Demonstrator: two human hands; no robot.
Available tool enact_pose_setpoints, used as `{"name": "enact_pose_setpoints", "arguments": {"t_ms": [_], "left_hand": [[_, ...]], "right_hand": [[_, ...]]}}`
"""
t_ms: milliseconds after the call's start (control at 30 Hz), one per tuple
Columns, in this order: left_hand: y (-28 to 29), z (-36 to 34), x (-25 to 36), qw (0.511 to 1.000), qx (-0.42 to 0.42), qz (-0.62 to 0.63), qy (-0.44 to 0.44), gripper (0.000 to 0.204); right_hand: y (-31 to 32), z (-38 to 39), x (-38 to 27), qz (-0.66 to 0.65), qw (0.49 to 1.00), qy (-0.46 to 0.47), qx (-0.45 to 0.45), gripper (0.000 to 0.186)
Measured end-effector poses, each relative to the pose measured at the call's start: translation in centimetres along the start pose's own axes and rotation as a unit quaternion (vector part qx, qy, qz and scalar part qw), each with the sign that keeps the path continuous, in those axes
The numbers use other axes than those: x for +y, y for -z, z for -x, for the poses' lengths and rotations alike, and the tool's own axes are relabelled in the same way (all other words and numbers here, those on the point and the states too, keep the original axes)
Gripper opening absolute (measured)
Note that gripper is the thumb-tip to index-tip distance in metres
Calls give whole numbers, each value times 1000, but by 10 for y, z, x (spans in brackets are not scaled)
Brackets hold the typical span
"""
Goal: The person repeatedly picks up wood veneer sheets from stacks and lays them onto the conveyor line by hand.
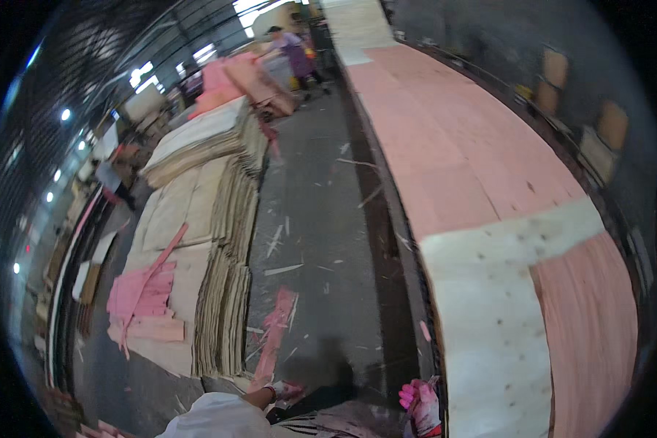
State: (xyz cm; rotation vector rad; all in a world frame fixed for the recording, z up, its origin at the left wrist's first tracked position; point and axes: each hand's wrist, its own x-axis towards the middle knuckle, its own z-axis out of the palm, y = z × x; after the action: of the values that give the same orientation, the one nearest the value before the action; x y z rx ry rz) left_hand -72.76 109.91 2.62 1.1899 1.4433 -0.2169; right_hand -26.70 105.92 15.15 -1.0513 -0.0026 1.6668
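Observation:
My right hand (421,406), in a pink-stained glove, is beside the near left edge of the long work surface. Its fingers are curled, and what they hold, if anything, is hidden. Low in the middle is my left hand (290,393), also gloved and pink-stained; its fingers are blurred. Just beyond it lies a pink veneer strip (276,332), and I cannot tell whether the hand touches it. Pale veneer (493,328) covers the near part of the long surface, beside a reddish-pink sheet (588,328). Larger pink sheets (452,139) run farther along.
Tall stacks of pale veneer (219,306) stand to the left, with pink strips (146,296) on top. Offcuts (281,269) litter the dark floor (328,219) of the aisle. A person (294,55) in purple works beside far pink sheets (226,80); another person (112,181) is at left.

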Motion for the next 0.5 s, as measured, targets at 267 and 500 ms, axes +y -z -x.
{"name": "enact_pose_setpoints", "arguments": {"t_ms": [267, 500], "left_hand": [[111, 3, -143, 872, 148, 466, 33, 26], [138, -20, -150, 812, 235, 529, 78, 24]], "right_hand": [[-171, -89, 37, 242, 970, 18, 4, 27], [-159, -200, 83, 397, 913, -67, 68, 17]]}}
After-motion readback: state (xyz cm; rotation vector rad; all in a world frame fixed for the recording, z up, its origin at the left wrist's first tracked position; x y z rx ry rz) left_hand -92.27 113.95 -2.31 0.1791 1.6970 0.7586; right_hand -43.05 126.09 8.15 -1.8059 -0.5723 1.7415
